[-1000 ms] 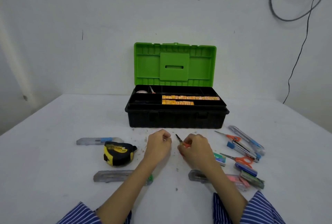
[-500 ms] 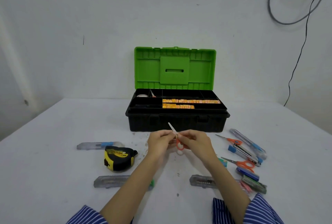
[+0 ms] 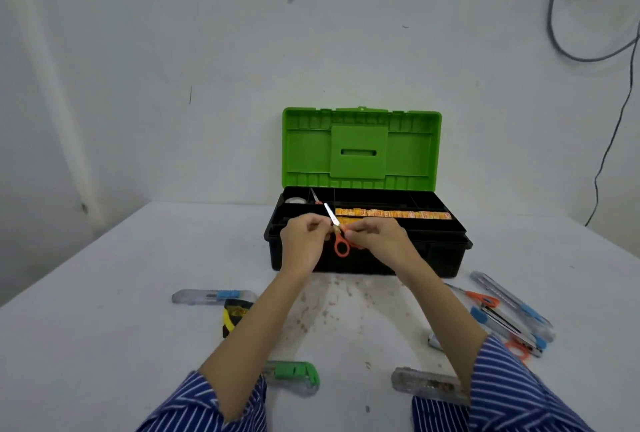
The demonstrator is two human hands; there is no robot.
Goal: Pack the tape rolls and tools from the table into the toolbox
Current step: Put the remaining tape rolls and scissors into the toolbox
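White table (image 3: 104, 345), stained brown at centre. Bearing black plastic toolbox with raised green lid (image 3: 363, 258) at the back; clear blue-slider utility knife (image 3: 207, 296) and yellow-black tape measure (image 3: 232, 317) left; clear green-ended utility knife (image 3: 298, 376) near; orange-handled scissors (image 3: 483, 299) and blue-tipped cutters (image 3: 512, 307) right.

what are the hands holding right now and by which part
Small orange-handled scissors: both the left hand and right hand pinch them near the pivot, blades up, one loop hanging free.

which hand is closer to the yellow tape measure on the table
Left. The left hand is up at the toolbox holding the scissors, on the tape measure side; the right hand is farther across.
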